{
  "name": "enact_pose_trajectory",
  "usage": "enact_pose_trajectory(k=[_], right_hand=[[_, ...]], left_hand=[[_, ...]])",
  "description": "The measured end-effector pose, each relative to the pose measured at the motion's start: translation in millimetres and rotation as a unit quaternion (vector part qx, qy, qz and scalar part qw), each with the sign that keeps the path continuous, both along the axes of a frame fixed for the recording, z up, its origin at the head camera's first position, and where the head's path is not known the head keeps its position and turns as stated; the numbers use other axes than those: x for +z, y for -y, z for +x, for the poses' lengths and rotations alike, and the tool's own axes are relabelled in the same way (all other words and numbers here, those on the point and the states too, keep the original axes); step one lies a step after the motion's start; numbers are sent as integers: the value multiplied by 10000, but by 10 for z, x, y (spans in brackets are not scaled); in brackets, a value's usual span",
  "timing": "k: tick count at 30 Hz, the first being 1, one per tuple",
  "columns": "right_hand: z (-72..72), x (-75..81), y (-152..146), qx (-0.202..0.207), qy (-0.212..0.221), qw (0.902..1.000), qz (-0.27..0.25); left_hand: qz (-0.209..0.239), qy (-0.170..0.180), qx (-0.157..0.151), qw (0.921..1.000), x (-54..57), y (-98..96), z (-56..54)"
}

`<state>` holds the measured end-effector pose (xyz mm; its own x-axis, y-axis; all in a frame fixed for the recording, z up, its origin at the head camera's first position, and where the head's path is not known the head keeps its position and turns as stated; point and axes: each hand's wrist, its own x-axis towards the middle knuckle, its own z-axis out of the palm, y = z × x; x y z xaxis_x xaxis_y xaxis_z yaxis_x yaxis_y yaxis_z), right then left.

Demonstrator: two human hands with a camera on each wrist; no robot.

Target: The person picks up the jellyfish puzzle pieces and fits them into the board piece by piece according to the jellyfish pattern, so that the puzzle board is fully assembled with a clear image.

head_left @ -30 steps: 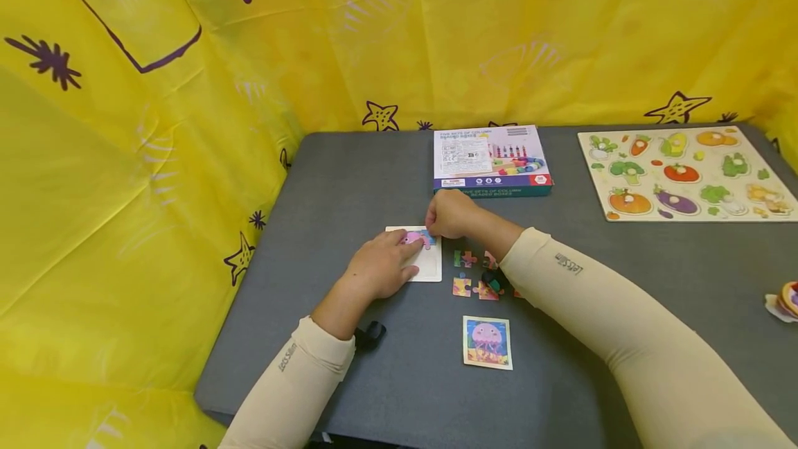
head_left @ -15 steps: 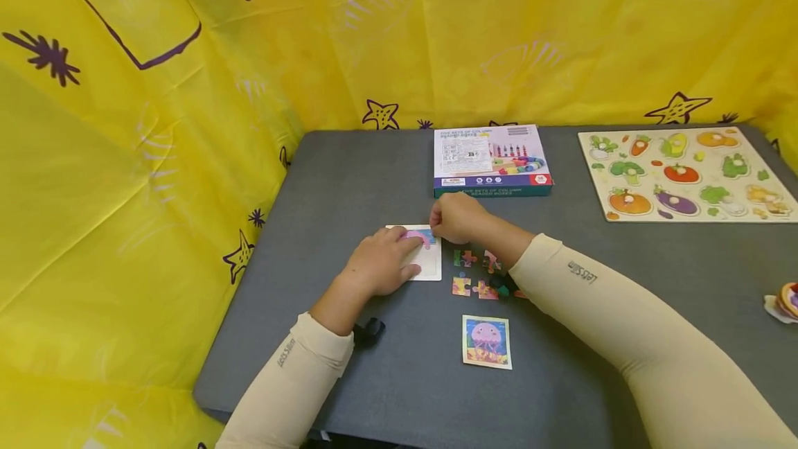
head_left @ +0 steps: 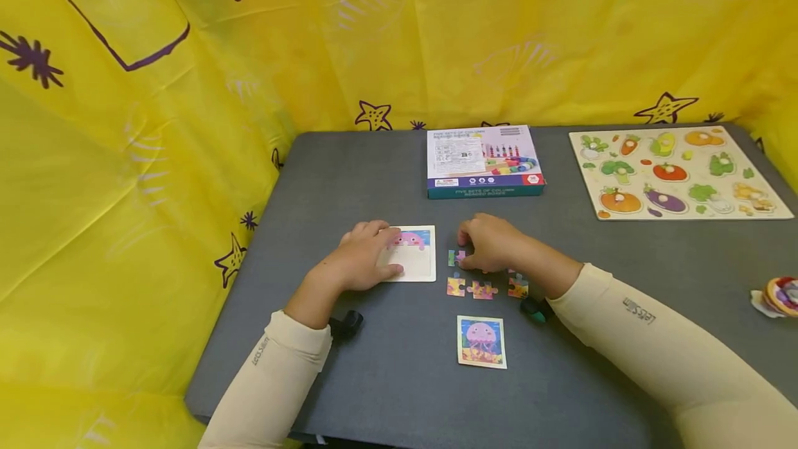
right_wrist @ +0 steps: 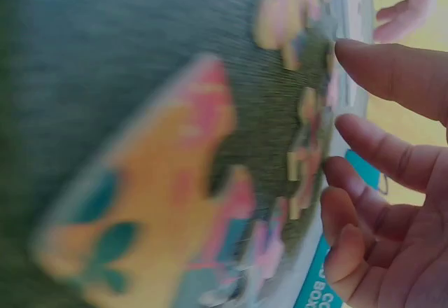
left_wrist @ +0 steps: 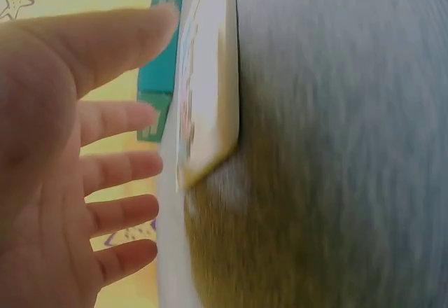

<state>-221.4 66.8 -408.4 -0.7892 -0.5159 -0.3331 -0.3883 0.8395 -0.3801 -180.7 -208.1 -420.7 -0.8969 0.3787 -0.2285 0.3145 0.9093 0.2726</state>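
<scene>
A white puzzle board point(head_left: 414, 267) lies on the table, its top row filled with pieces showing a pink jellyfish's head. My left hand point(head_left: 360, 255) is over the board's left side, fingers extended and thumb apart; whether it touches the board I cannot tell. Over the loose puzzle pieces is my right hand point(head_left: 497, 244), bent fingers and thumb apart, nothing visible between them in the right wrist view. It hides some pieces. Nearer me lie a yellow corner piece point(head_left: 456, 287), a middle piece point(head_left: 482, 290) and an orange piece point(head_left: 518, 287). The orange piece point(right_wrist: 161, 203) looms large in the right wrist view.
A jellyfish picture card point(head_left: 481, 342) lies nearer the front edge. Behind the board sits a beaded-toy box point(head_left: 485, 165). A vegetable peg puzzle point(head_left: 679, 175) is at the back right, and a round colourful object point(head_left: 782, 295) at the far right. Yellow cloth point(head_left: 349, 40) hangs behind.
My right hand has left the board's upper right corner and moved right and nearer to the loose pieces, its fingers spreading. My left hand has slid left, uncovering more of the board.
</scene>
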Motion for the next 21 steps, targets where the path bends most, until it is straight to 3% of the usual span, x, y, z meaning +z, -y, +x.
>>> enact_pose_trajectory(k=[8,16,21], right_hand=[[86,-63,-81,-138,-183,9990,-393],[78,-56,-144,-581,292,9912,-1154],[34,-3,-84,-662,348,9874,-1398]], left_hand=[[-69,363,-227,9991,48,163,17],[-41,323,-307,9990,62,161,42],[-26,397,-224,9990,59,166,27]])
